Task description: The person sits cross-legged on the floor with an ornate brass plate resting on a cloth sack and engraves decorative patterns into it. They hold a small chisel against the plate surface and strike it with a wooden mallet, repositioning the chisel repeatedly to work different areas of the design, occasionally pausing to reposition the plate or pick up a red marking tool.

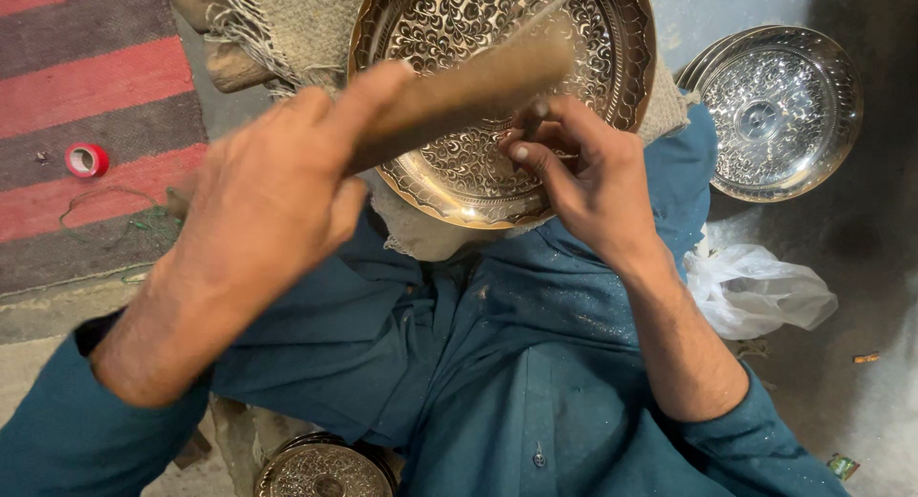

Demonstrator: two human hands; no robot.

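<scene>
Left hand (268, 205), blurred & nearest the lens, has fingers closed round a wooden mallet (469, 81); its long axis slants up-right across the engraved brass tray (502, 96). Right hand (583, 177) is at the tray's lower part, fingers pinched on a small tool, too hidden to ID. Mallet head sits just above & left of those fingers. Tray rests on burlap (296, 24) over the lap.

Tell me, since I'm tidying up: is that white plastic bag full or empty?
Empty, it seems: the white plastic bag lies crumpled and flat on the floor.
</scene>
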